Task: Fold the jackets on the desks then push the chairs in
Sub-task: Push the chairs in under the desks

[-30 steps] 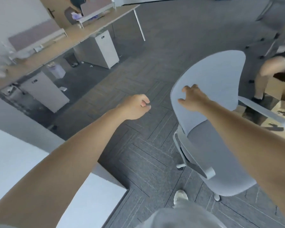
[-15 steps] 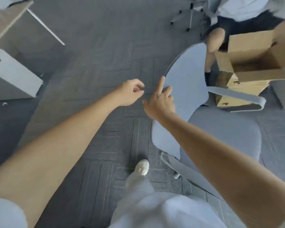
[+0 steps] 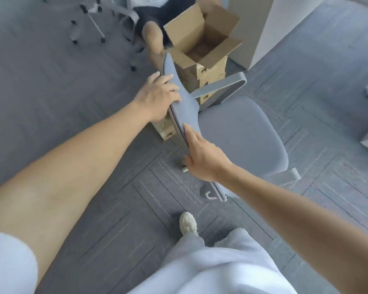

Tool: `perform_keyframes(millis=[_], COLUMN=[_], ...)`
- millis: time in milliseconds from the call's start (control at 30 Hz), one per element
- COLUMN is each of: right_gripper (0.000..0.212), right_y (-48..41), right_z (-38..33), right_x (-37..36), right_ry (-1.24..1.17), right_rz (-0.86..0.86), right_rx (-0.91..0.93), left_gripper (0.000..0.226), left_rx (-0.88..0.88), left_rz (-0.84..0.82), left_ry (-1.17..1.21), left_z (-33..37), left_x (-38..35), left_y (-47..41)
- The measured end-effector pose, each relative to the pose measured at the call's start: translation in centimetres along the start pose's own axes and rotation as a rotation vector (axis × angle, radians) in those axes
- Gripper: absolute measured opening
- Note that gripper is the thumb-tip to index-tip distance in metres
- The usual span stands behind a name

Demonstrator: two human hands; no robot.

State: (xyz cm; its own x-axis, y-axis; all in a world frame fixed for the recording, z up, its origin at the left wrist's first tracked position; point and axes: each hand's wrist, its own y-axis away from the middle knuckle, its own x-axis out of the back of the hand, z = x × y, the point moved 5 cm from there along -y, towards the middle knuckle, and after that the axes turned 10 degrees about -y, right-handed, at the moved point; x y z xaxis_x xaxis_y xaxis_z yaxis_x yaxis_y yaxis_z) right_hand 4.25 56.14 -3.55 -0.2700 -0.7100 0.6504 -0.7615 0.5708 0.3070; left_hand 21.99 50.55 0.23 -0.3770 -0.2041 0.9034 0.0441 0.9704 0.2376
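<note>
A light grey office chair (image 3: 242,134) stands on the carpet in front of me, seen from above, its backrest (image 3: 181,98) edge-on toward me. My left hand (image 3: 157,96) grips the upper edge of the backrest, fingers curled over its front face. My right hand (image 3: 202,158) holds the lower part of the backrest edge, index finger stretched along it and thumb behind. No jacket or desk top is in view.
An open cardboard box (image 3: 202,39) sits on stacked boxes just behind the chair. Another person's knee (image 3: 153,37) and a second chair's wheeled base (image 3: 89,24) are at the top. A white cabinet side (image 3: 255,28) stands top right. My foot (image 3: 188,224) is below.
The view swung right and down. Both hands went from hovering near the backrest to holding its edge. The chair turned so its back is edge-on to me.
</note>
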Motion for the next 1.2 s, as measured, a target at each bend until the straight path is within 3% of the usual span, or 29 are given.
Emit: perform_keyframes(millis=[167, 333, 467, 600, 767, 1000, 1200], right_gripper=[0.064, 0.057, 0.046, 0.032, 0.05, 0.051, 0.058], right_y=[4.9, 9.0, 11.8, 14.1, 14.9, 12.1, 9.2], right_z=[4.2, 8.4, 13.3, 19.3, 25.6, 32.0, 37.4], right_x=[1.3, 4.2, 8.9, 14.5, 22.1, 31.2, 37.9], right_ry=[0.048, 0.149, 0.239, 0.318, 0.365, 0.435, 0.455], right_rz=[0.106, 0.251, 0.352, 0.421, 0.486, 0.49, 0.538], right_rx=[0.078, 0.091, 0.019, -0.294, -0.572, -0.491, -0.484], left_gripper=[0.04, 0.041, 0.047, 0.049, 0.057, 0.062, 0.061], left_rx=[-0.377, -0.565, -0.599, -0.591, -0.604, -0.506, -0.568], left_rz=[-0.03, 0.006, 0.021, 0.107, 0.151, 0.189, 0.189], left_ry=[-0.368, -0.266, -0.106, -0.012, 0.098, 0.039, 0.036], left_z=[4.6, 9.8, 14.7, 20.3, 26.4, 27.1, 28.5], left_x=[2.0, 3.1, 5.7, 8.7, 12.8, 15.9, 18.5], left_y=[-1.2, -3.0, -6.5, -11.0, -17.7, -28.4, -38.9])
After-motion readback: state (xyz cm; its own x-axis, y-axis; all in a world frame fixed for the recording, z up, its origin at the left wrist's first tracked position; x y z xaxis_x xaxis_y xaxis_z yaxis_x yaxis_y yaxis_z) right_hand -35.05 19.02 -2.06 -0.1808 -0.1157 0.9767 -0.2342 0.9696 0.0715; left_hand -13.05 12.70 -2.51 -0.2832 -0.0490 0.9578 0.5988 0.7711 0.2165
